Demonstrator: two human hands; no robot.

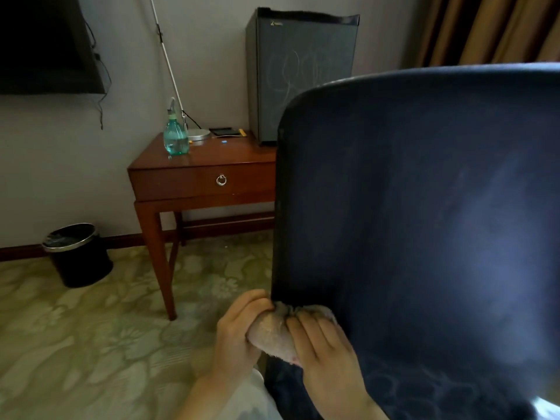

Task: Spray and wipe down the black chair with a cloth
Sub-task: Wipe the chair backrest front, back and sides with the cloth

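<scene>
The black chair [424,207] fills the right half of the view, its tall backrest facing me. A bunched beige cloth [272,331] lies against the lower left edge of the backrest. My left hand [239,331] grips the cloth from the left, fingers curled round it. My right hand [324,350] presses on the cloth from the right, fingers laid over it. A green spray bottle [175,134] stands on the wooden side table [206,177], far from both hands.
A black waste bin [77,256] stands on the patterned carpet by the wall at left. A small dark fridge [303,74] sits behind the chair. A white pole [168,59] leans on the wall above the table. A dark screen [45,43] hangs at top left.
</scene>
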